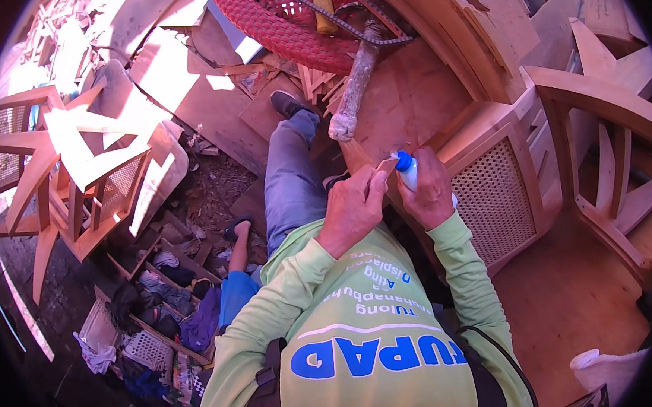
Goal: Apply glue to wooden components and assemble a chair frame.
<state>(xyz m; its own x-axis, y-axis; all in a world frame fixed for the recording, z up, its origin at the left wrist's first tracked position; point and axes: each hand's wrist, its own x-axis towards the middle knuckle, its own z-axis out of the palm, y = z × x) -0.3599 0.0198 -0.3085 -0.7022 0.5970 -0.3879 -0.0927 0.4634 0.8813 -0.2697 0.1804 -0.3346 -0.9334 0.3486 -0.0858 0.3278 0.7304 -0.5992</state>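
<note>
My left hand pinches a small flat piece of wood between thumb and fingers. In my right hand is a white bottle with a blue cap, its tip against or very near the wood piece. The fingers are wrapped round the bottle, which hides most of its body. Just beyond both hands, a rough stick with a whitish lumpy end slants down from above. Right of my right hand stands a wooden frame with woven cane webbing.
At the top sits a red woven basket with a yellow-handled tool. Unfinished wooden chair frames stand left and right. Another person's bare leg shows at the left, near a crate of cloths. Wood offcuts litter the floor.
</note>
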